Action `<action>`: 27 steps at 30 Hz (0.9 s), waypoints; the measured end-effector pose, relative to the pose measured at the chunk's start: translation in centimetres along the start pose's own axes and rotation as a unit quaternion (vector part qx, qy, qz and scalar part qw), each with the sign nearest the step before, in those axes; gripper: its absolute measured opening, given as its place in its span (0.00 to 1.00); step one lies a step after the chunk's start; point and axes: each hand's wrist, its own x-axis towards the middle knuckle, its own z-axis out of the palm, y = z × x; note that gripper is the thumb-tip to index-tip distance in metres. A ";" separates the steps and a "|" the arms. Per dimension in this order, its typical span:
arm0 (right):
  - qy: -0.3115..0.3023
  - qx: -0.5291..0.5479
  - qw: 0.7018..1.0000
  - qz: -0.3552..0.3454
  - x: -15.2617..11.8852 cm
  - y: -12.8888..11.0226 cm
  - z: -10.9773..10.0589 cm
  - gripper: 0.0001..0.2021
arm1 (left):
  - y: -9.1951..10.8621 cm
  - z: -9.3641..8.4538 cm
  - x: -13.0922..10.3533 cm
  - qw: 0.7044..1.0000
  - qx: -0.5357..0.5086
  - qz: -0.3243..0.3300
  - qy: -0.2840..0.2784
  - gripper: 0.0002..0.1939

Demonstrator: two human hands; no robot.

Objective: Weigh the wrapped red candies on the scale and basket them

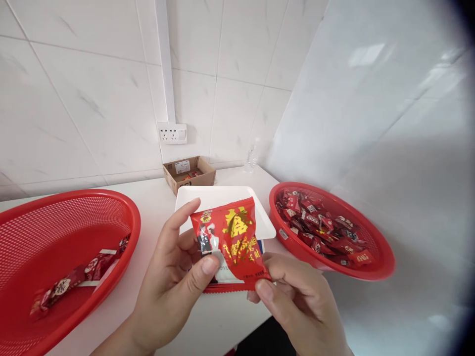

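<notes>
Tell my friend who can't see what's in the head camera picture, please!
Two bare hands, left and right, hold up a shiny red packet with yellow writing. Behind it are a white tray and a cardboard box; red baskets of wrapped packets stand either side.

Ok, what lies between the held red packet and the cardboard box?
The white tray lies between the red packet and the cardboard box in the head view.

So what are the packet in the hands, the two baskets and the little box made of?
Packet: probably plastic film, glossy, with serrated edges. Baskets: likely plastic, smooth and red, left one finely perforated. Box: matte brown cardboard, apparently, by its folded panels.
</notes>
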 end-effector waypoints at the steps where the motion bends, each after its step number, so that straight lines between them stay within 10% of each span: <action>1: -0.005 0.002 1.000 0.007 -0.1 0.1 0.0 0.18 | 0.0 0.0 0.0 1.000 0.000 -0.003 0.002 0.31; 27: -0.069 0.087 0.992 0.066 -0.2 1.1 0.2 0.18 | -0.4 -0.1 0.4 0.997 -0.036 0.024 -0.068 0.23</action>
